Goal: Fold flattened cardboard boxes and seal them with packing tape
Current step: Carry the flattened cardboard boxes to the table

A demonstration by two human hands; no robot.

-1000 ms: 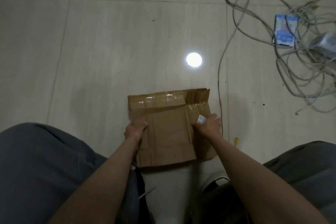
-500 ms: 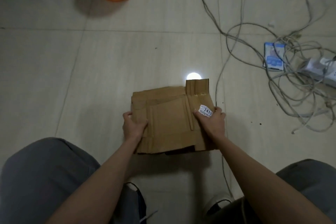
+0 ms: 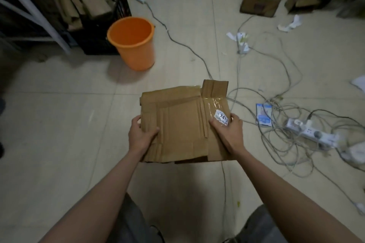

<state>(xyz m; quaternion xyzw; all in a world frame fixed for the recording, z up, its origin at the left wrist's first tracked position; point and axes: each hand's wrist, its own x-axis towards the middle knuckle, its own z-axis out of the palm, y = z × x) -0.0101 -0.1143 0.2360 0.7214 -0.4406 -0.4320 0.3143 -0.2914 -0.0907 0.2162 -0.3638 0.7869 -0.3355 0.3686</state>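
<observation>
Brown flattened cardboard box (image 3: 183, 124) held in both hands above the tiled floor (image 3: 59, 124), not yet opened out.

Left hand (image 3: 140, 136) grips the box's left edge, thumb curled over the top face; right hand (image 3: 229, 134) pinches the right edge just below the white label (image 3: 222, 118) reading 7411. To open it well, I judge both hands should push the opposite edges inward so the creases pop square, minding the old glossy tape near the far right corner, which may resist. Beyond, an orange bucket (image 3: 132, 42) stands beside a black crate (image 3: 102, 25); cables (image 3: 276, 128) sprawl to the right. Compared with half a second ago, the box sits higher and the view has tipped up, revealing the bucket whole.
</observation>
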